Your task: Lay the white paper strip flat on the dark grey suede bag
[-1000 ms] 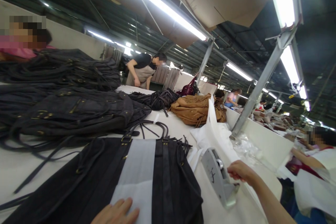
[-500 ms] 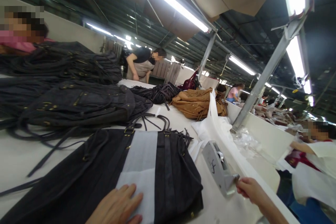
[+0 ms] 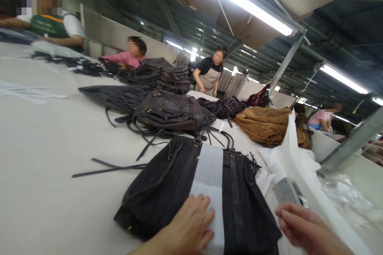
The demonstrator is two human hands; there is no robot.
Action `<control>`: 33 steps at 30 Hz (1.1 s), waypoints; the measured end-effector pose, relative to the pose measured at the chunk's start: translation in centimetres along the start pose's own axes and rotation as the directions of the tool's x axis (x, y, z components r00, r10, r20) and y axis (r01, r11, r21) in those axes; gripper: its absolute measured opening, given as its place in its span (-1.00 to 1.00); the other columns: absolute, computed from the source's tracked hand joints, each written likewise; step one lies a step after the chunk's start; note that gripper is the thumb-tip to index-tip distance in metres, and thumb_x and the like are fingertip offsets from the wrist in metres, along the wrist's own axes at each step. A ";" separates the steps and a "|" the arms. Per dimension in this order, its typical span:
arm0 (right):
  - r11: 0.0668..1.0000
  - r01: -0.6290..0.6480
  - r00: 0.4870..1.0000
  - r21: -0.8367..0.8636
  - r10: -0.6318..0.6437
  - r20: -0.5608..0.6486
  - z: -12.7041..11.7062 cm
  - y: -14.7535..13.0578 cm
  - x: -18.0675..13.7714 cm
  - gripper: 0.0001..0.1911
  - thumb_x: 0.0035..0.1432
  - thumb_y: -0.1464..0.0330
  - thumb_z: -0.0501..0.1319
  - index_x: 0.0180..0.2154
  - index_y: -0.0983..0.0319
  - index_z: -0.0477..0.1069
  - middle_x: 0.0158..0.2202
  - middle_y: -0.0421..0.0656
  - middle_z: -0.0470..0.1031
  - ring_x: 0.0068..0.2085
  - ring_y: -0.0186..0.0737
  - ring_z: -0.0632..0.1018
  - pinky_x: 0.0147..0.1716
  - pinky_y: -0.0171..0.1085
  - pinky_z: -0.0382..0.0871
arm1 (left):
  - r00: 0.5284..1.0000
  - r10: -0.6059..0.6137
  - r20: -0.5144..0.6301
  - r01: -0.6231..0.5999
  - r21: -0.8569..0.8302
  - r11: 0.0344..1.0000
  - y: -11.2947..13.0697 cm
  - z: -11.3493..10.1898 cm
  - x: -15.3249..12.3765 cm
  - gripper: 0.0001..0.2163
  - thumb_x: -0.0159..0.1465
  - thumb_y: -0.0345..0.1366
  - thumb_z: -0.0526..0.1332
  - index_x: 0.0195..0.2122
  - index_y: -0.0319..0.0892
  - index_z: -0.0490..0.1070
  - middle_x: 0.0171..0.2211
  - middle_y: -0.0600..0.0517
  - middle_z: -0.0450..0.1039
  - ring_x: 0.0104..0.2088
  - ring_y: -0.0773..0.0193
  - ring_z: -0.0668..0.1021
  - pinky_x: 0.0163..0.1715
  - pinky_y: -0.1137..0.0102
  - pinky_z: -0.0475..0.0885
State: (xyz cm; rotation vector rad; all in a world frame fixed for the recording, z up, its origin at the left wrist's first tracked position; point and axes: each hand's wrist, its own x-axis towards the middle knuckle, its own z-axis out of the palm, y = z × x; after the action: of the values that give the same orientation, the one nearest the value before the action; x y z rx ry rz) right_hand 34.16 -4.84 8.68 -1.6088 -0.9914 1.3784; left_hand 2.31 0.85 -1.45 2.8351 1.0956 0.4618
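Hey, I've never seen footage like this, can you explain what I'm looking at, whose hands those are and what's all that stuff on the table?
This is one view from a camera worn on a person's head, looking forward and down. The two bare hands at the bottom are that person's own. The left hand lies flat on a white paper sheet on a dark suede bag. The right hand hovers beside a grey tape dispenser; it appears to hold nothing. On the long white table lie more dark bags, a tan bag and white wrapping. Other people work nearby.
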 end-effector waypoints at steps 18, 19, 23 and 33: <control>0.995 0.103 0.987 -0.017 -0.100 0.123 13.4 4.2 14.9 -0.52 -0.06 -0.02 0.30 -0.35 0.27 0.37 -0.41 -0.19 0.47 -0.44 -0.40 0.43 -0.47 -0.39 0.38 | 0.985 0.169 0.041 -0.167 -0.043 0.985 -1.0 -0.3 2.2 -0.59 0.31 -0.03 0.12 0.05 -0.21 0.33 0.25 -0.14 0.21 0.14 -0.09 0.33 0.13 0.02 0.25; 0.992 0.118 0.987 -0.035 -0.114 0.112 13.5 4.2 14.9 -0.54 -0.03 -0.01 0.28 -0.35 0.27 0.37 -0.40 -0.18 0.48 -0.43 -0.38 0.43 -0.47 -0.38 0.38 | 0.985 0.165 0.042 -0.163 -0.035 0.986 -0.9 -0.4 2.4 -0.58 0.32 -0.03 0.12 0.06 -0.22 0.31 0.23 -0.16 0.23 0.14 -0.09 0.33 0.13 0.01 0.25; 0.970 0.213 0.976 -0.120 -0.206 0.069 13.6 4.2 15.1 -0.63 0.04 0.03 0.22 -0.36 0.23 0.38 -0.44 -0.20 0.44 -0.44 -0.30 0.42 -0.56 -0.36 0.32 | 0.986 0.152 0.069 -0.152 -0.007 0.988 -0.6 -1.5 2.8 -0.61 0.30 -0.05 0.15 0.01 -0.24 0.34 0.17 -0.18 0.30 0.06 -0.05 0.39 0.10 0.07 0.28; 0.671 0.427 0.816 -0.606 -0.574 -0.062 13.5 4.7 17.8 -0.86 0.11 0.24 0.15 -0.39 0.17 0.32 -0.45 -0.22 0.35 -0.37 -0.18 0.42 -0.26 -0.20 0.27 | 0.981 0.164 0.104 -0.163 -0.015 0.986 -0.7 -1.8 2.8 -0.61 0.30 -0.05 0.16 0.02 -0.22 0.34 0.23 -0.14 0.24 0.10 -0.05 0.38 0.12 0.04 0.29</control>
State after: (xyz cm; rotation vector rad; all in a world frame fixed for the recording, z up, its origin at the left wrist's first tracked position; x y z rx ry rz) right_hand 23.02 10.64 -3.84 -1.6696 -1.6479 0.4856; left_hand 3.26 3.11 0.85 2.9192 0.8454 0.3214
